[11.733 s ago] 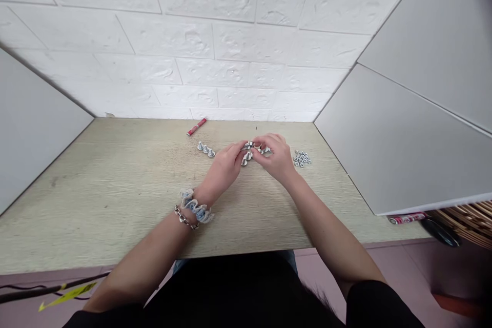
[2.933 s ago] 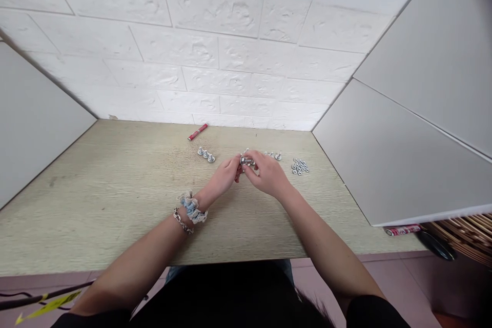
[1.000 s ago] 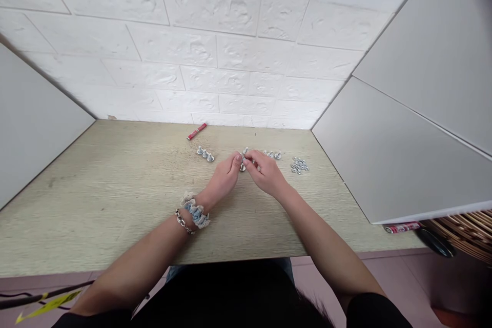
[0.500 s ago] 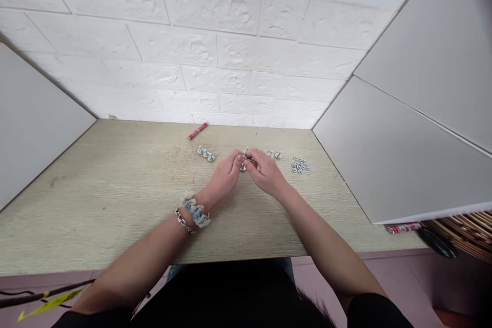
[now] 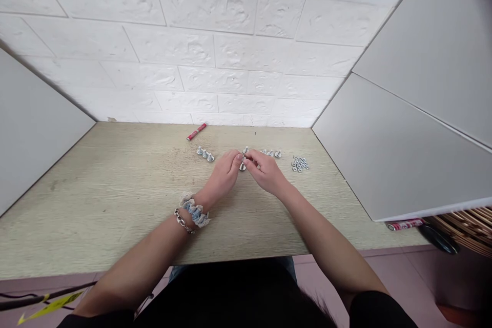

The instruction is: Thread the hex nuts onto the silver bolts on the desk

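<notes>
My left hand and my right hand meet at the middle of the table, thumbs and forefingers closed in a pinch. Between the fingertips shows a sliver of a small metal bolt, mostly hidden by the fingers. Just below the fingertips a wide-headed bolt stands on the table, and another bolt shows just behind them. Left of my hands, three bolts stand in a slanting row, shafts up. More bolts stand beyond my right hand, partly covered by it.
A loose cluster of small metal nuts lies at the right on the wooden table. At the back lies a red tube. White panels flank both sides. A red-and-white tube, a dark object and wicker are at the right edge.
Both hands stay in place, with a slight shift of the fingertips; less of the metal piece shows between them. The camera view has shifted slightly.
</notes>
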